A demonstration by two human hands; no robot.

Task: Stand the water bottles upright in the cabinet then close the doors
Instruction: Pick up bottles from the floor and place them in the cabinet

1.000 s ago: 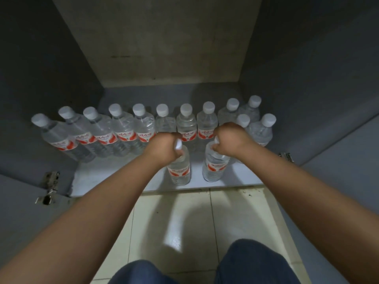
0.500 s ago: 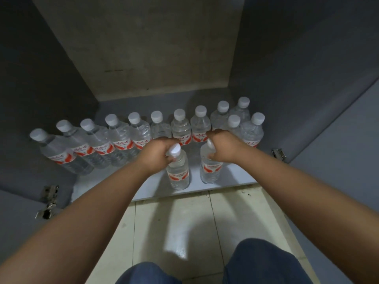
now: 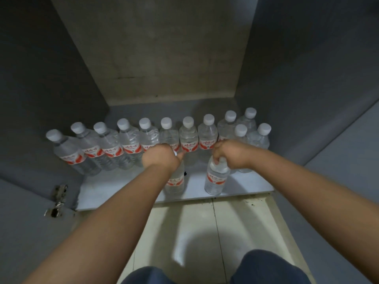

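You had dim, bluish light | brightest patch was glare on the floor tiles [image 3: 196,238] | cabinet walls [image 3: 51,83] sat in deep shadow | wide-angle bending showed at the edges | hands looked slightly soft, bottle labels unreadable.

Bottles in the cabinet, as I see them

A row of water bottles [image 3: 188,136] stands along the cabinet floor [image 3: 114,191]; two front bottles [image 3: 215,179] stand before it, near the edge.

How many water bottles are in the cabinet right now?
13. Nine stand in the back row, two more in front of it at the right, and one in each hand's grip: left, right. None looks hidden.
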